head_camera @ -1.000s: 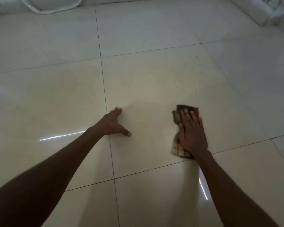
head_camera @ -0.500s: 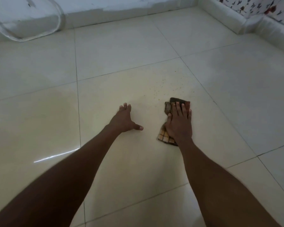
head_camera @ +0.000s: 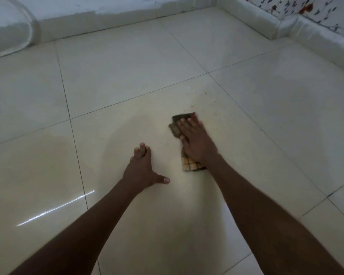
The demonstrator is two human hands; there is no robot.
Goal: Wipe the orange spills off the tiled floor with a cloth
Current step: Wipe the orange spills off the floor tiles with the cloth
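At the upper left of the frame a curved clear plastic edge (head_camera: pixel 31 26) stood against the base of the white wall (head_camera: pixel 107 8). Below it, the tiled floor (head_camera: pixel 117 62) filled nearly the whole view, pale cream and glossy, cut by dark grout lines, with a bright streak of reflected light (head_camera: pixel 56 208) at the lower left. Coming in from the bottom left, a bare forearm led up to the left hand (head_camera: pixel 142 169), which lay flat on the tile a little left of centre, palm down, fingers close together and pointing up the frame, thumb spread out to the right; it held nothing. Just right of it and slightly higher, apart from it, the right hand (head_camera: pixel 196 141) pressed flat on the cloth (head_camera: pixel 191 165), fingers stretched out on top rather than curled around it. The cloth lay on the same tile, its dark end showing beyond the fingertips and its orange checked end showing at the wrist. The far side of that hand was blurred. Above and to the right of the cloth, small orange specks (head_camera: pixel 192 105) were scattered on the tile, the nearest just beside the cloth's dark end, others farther off toward the grout line. At the upper right a white skirting (head_camera: pixel 286 26) ran along the floor's edge beneath a wall with a flower print (head_camera: pixel 326 10).
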